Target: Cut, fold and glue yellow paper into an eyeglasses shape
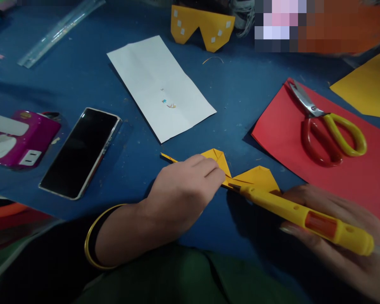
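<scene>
My left hand is closed on a folded yellow paper piece, low in the middle of the view; its fingertips are turned away and partly hidden. The paper has two angular lobes, and a thin strip sticks out to the left of the hand. At the lower right, my right hand is wrapped round a yellow soldering-iron-like tool with an orange window in its handle. The tool's dark tip points left and meets, or nearly meets, the paper's lower edge beside my left fingers.
Scissors lie on red paper at the right. White paper is at the centre, a phone and a purple socket box at the left. A yellow mask-shaped cutout is at the back, yellow paper far right.
</scene>
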`<state>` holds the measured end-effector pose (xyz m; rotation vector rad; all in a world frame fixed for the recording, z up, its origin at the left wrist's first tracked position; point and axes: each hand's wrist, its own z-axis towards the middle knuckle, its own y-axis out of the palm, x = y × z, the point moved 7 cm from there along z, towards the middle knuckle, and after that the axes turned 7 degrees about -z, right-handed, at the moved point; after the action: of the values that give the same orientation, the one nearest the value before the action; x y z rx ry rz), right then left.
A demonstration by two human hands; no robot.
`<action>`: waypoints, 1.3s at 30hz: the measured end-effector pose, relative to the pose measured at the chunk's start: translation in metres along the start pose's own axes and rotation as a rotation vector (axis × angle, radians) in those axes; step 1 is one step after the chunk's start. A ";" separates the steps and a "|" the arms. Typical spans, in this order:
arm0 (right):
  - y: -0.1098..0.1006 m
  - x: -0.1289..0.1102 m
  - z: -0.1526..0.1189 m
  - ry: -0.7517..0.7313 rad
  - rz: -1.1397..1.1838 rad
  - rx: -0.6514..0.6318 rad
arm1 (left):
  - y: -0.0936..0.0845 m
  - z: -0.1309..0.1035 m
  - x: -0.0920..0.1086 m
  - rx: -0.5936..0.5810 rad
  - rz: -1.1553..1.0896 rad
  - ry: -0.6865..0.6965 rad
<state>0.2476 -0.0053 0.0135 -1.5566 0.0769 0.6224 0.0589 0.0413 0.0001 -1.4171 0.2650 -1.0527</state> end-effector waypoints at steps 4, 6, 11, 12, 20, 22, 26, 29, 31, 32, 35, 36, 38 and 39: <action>-0.001 -0.002 0.002 -0.019 -0.019 0.013 | 0.000 0.000 0.000 0.004 0.001 0.011; -0.001 -0.003 0.003 -0.019 -0.018 0.013 | 0.000 0.000 0.000 0.003 0.001 0.012; 0.001 -0.002 0.001 -0.004 -0.004 -0.005 | 0.000 0.000 0.000 -0.014 -0.005 0.016; 0.001 -0.001 0.001 -0.001 -0.005 -0.005 | 0.000 0.000 0.000 -0.013 -0.003 0.017; 0.000 -0.001 -0.001 0.001 -0.002 0.000 | 0.000 0.000 0.001 0.003 0.014 0.017; 0.000 -0.002 -0.001 -0.011 -0.014 0.004 | 0.000 0.000 0.001 0.003 0.007 0.018; -0.001 -0.002 0.000 -0.009 -0.019 0.009 | 0.000 0.000 0.001 0.008 0.004 0.019; 0.000 -0.002 0.000 -0.008 -0.022 0.005 | 0.000 0.000 0.000 0.000 0.004 0.016; 0.000 -0.002 0.000 -0.016 -0.029 0.009 | 0.000 0.000 0.000 -0.008 0.001 0.013; 0.000 -0.002 -0.001 -0.018 -0.034 0.012 | 0.001 0.000 0.000 -0.011 0.001 0.012; -0.001 -0.004 -0.001 -0.026 -0.045 0.012 | 0.001 0.000 0.000 -0.009 -0.004 0.021; -0.001 -0.005 0.000 -0.032 -0.043 0.011 | 0.000 0.000 0.000 -0.004 -0.005 0.025; -0.002 -0.006 0.001 -0.043 -0.035 0.014 | 0.000 0.000 0.000 -0.001 -0.006 0.025; -0.002 -0.006 0.001 -0.043 -0.034 0.015 | 0.000 0.000 0.000 -0.001 -0.005 0.023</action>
<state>0.2426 -0.0059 0.0179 -1.5268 0.0221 0.6266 0.0591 0.0412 0.0001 -1.4080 0.2788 -1.0733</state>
